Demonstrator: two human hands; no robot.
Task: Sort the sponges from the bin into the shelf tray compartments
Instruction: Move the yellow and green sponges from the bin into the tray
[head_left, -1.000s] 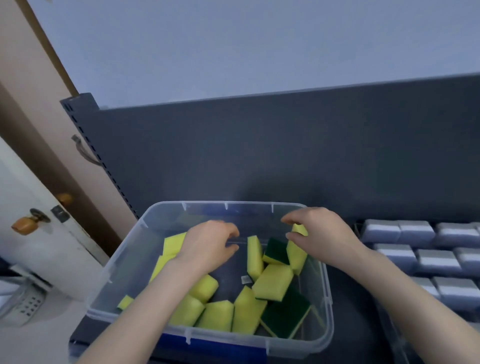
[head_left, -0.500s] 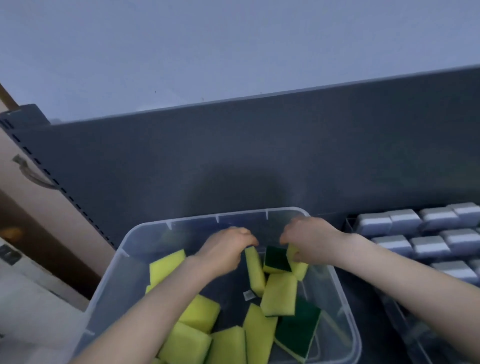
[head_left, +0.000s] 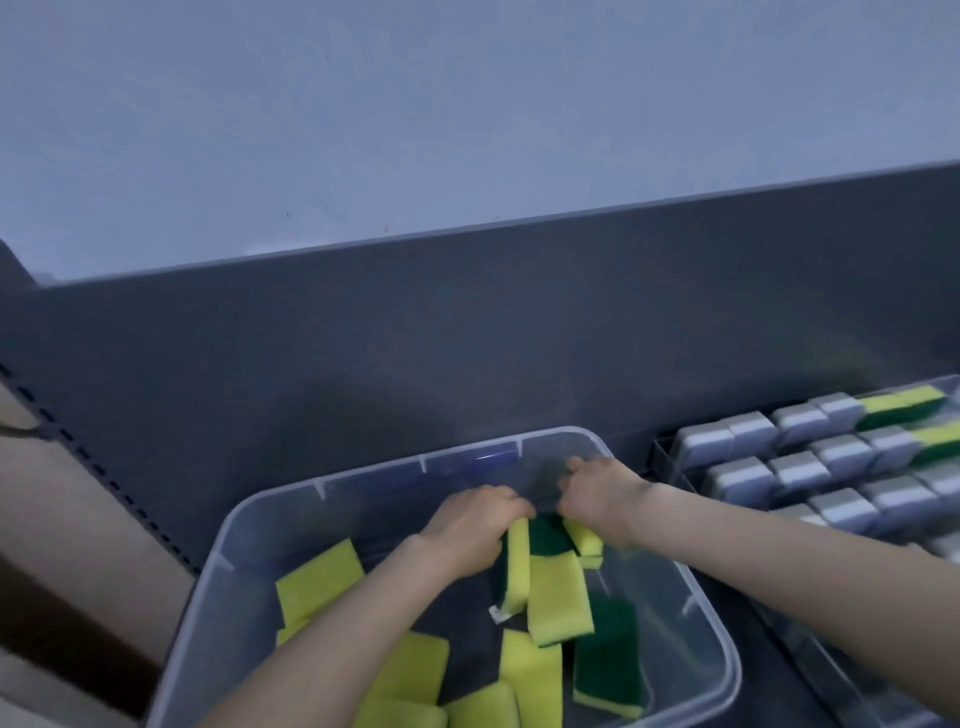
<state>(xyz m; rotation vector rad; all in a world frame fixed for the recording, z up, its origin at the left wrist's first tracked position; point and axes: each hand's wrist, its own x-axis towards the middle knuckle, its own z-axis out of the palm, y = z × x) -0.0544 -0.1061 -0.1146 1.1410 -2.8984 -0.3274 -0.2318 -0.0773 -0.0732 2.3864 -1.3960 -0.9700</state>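
A: The clear bin (head_left: 244, 540) is set low and centre on the dark shelf, its far rim close to the grey back panel (head_left: 467, 332). Open room is left on the bin's left half, where bare floor is seen between the loose sponges (head_left: 319, 584).

B: The right edge is tighter. The shelf tray (head_left: 661, 457) is placed just beside the bin. Its rows are packed with grey sponges (head_left: 743, 441), and a few yellow-green ones (head_left: 898, 408) are seen at the far end.

A: Both hands are held inside the bin, near its far wall. The left hand (head_left: 470, 525) is curled round an upright sponge (head_left: 518, 566), yellow and stood on edge.

B: The right hand (head_left: 597, 493) is closed over a second sponge (head_left: 584, 538), also yellow. The 2 hands are held close together, not touching.

A: The rest are shown as flat yellow blocks backed with dark green, scattered over the bin floor.
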